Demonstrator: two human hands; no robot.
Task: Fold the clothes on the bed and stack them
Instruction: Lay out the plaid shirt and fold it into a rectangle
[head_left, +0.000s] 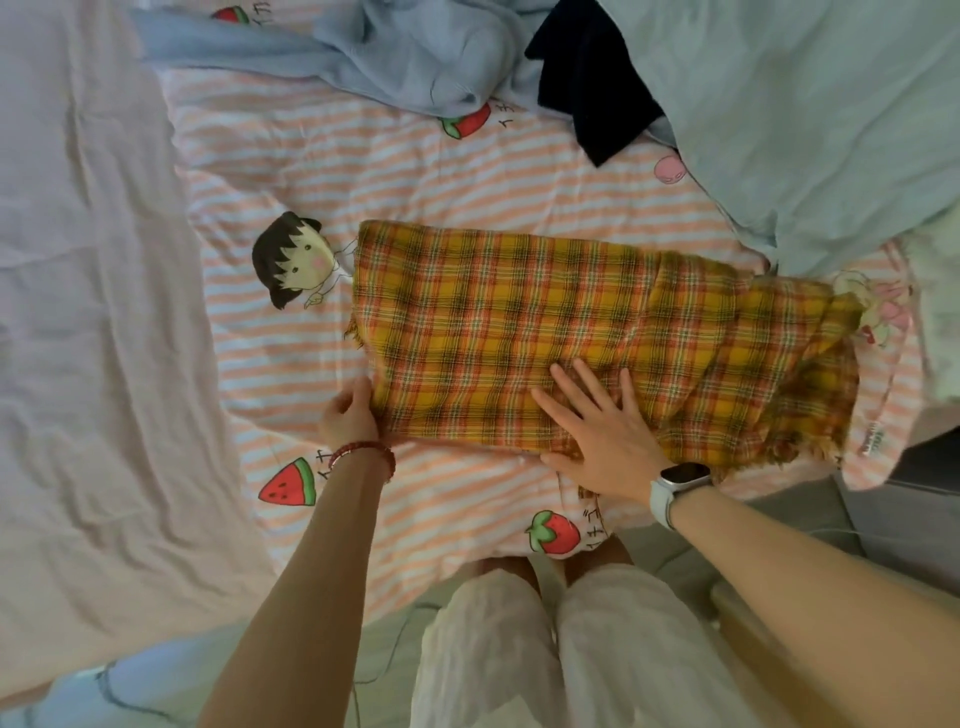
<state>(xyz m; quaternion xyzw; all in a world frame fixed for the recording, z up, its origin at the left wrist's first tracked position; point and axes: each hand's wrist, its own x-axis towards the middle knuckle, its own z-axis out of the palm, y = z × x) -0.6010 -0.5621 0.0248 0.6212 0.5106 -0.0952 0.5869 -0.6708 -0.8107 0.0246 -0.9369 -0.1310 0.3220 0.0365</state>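
Plaid cloth (545, 332) laid out flat across the bed (467, 171), long side running along the near edge, already looks doubled over into a strip. Left hand (349, 415) has fingers curled round the cloth's near-left corner, pinching it. Right hand (597, 431) is wide, fingers spread flat, palm pressing the near edge approx mid-length. So 1 hand anchors, 1 hand holds the corner.

My read: next fold is left end over toward the right end, w/ the flat hand acting as the crease line. To do it well, keep the palm down firm so the lower layer doesn't creep, lift the corner only just clear of the bed, carry it straight across and match edges before letting go. Right end of the cloth is rumpled and fringed near the bed's right edge, worth smoothing 1st or the fold lands crooked. Loose weave, will likely drag and skew if pulled from 1 corner only.

Still to do, I'd say: pale blue garment (415, 57) and dark navy garment (592, 88) heaped at the far edge, unfolded. No stack in view yet. Light green sheet (831, 104) bunched at the far-right corner.
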